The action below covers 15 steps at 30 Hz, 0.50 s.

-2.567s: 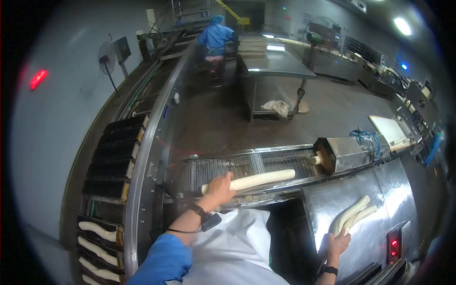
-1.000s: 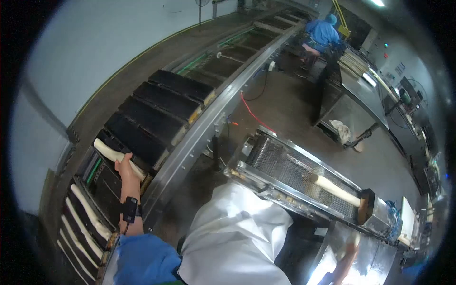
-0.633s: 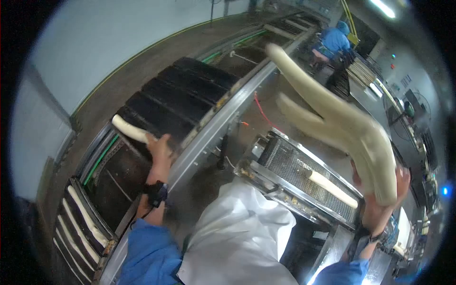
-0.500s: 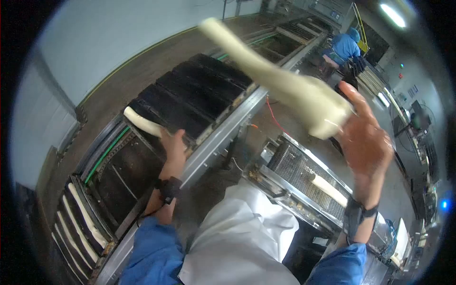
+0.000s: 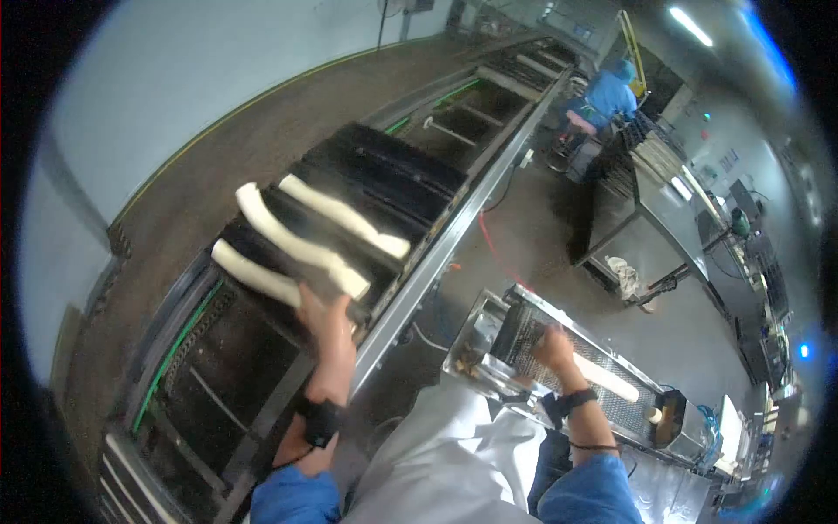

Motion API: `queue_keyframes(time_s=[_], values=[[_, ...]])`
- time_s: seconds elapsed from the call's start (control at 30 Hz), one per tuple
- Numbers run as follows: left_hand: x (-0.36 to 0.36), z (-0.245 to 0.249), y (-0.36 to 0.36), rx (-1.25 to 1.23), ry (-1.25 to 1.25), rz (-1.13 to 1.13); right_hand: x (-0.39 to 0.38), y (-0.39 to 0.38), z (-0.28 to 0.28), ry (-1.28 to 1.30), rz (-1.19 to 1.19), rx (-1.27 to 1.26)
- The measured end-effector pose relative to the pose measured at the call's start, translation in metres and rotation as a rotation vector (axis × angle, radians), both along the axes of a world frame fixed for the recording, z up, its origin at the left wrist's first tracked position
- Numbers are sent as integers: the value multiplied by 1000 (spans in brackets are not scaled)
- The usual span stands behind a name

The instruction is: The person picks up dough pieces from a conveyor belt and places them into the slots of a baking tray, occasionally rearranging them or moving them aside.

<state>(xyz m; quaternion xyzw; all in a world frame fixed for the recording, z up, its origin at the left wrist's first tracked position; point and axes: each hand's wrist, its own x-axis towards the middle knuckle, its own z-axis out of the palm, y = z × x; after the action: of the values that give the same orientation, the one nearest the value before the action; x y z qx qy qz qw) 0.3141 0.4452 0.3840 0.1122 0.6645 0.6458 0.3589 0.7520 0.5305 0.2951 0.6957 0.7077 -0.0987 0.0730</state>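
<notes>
Gone from the right hand (image 5: 556,352), 2 dough strips (image 5: 292,244) lie on black trays (image 5: 384,175); it meets a belt strip (image 5: 607,379), grip unclear, while the left hand (image 5: 325,319) grasps another strip (image 5: 253,273) beside them, laying seemingly underway, release called for next.

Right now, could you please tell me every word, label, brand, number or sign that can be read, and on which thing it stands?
No text can be read.
The small bluish panel in the background is too small and blurred.
The left wristband and right wristband show no legible marking.
</notes>
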Motion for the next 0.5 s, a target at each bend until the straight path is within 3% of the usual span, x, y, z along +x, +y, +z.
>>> queue_keyframes(time_s=[0.07, 0.13, 0.27, 0.33, 0.5], values=[[6, 0, 2, 67, 0, 48, -23, -22, 27, 28, -23, 58], [5, 0, 0, 19, 49, 43, -14, -29, 1, 40, 59, 234], [7, 7, 1, 44, 28, 30, -18, -36, 9, 20, 84, 253], [10, 16, 0, 8, 35, 50, -23, -37, 21, -86, 106, 134], [4, -12, -4, -7, 148, 24, -55, -23, 49, -67, -15, -25]])
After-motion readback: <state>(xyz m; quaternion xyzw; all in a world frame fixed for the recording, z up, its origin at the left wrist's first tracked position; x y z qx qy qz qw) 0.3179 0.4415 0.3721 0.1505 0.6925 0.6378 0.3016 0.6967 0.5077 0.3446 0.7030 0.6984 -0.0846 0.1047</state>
